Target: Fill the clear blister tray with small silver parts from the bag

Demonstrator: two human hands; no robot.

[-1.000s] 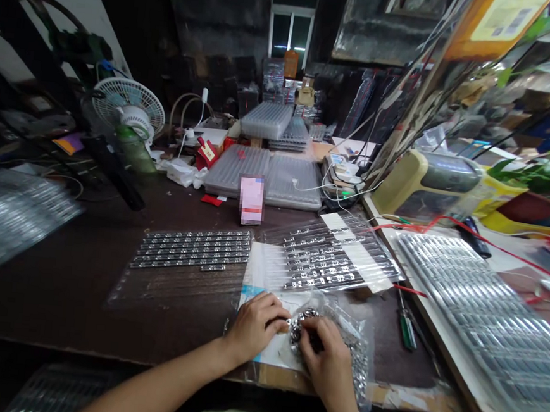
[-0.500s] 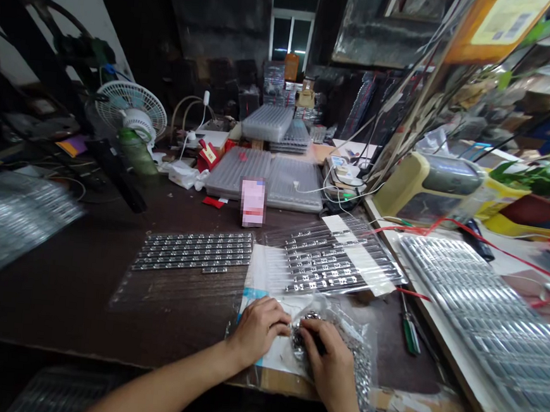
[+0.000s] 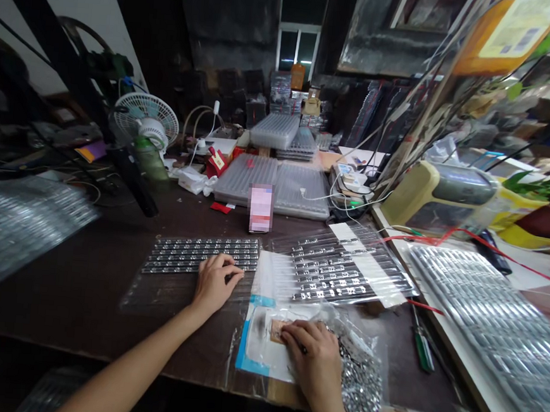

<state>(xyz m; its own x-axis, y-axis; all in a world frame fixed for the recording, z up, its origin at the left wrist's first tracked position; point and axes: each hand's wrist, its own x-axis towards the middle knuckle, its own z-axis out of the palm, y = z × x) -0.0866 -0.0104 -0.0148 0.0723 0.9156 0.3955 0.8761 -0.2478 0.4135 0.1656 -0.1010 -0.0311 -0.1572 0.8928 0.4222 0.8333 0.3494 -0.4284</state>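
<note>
Left hand [image 3: 215, 282] moved over tray [image 3: 166, 291], near its right edge.

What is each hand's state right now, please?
Left hand: curled over the tray; whether it holds anything cannot be told.
Right hand: curled at the brown block; grip cannot be told.

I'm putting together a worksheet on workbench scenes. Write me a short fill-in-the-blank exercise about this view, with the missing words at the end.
1. The hand at the tray with rows of metal pieces is the ____ one.
2. The bag of loose metal parts lies closer to the ____ hand than to the other.
3. The screwdriver handle, to the right of the bag, is coloured ____.
4. The fan at the left of the picture is coloured ____.

Missing words: left; right; green; white.
</note>
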